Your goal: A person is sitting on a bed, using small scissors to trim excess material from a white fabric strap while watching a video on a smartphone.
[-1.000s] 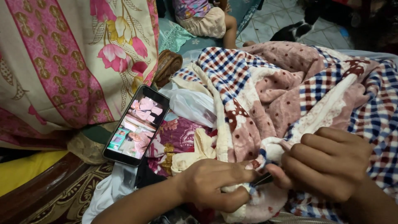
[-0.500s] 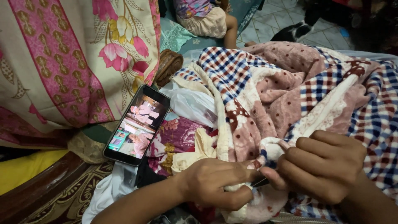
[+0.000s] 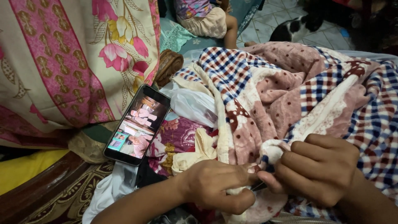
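I see the left hand (image 3: 217, 186) with its grip closed around a bunched fold of the patchwork blanket (image 3: 286, 91), which lies heaped across the lap. The right hand (image 3: 317, 170) pinches the same fold together with a thin dark tool (image 3: 258, 186); I cannot tell what it is. A lit phone (image 3: 137, 124) leans against the floral cushion (image 3: 70, 58), left of the blanket.

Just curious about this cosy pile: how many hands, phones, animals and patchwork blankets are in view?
Hands: 2, left hand and right hand, both pinching the blanket's edge
Smartphones: 1, smartphone with lit screen
Patchwork blankets: 1, checked pink patchwork blanket
Animals: 1, black-and-white cat
Total: 5
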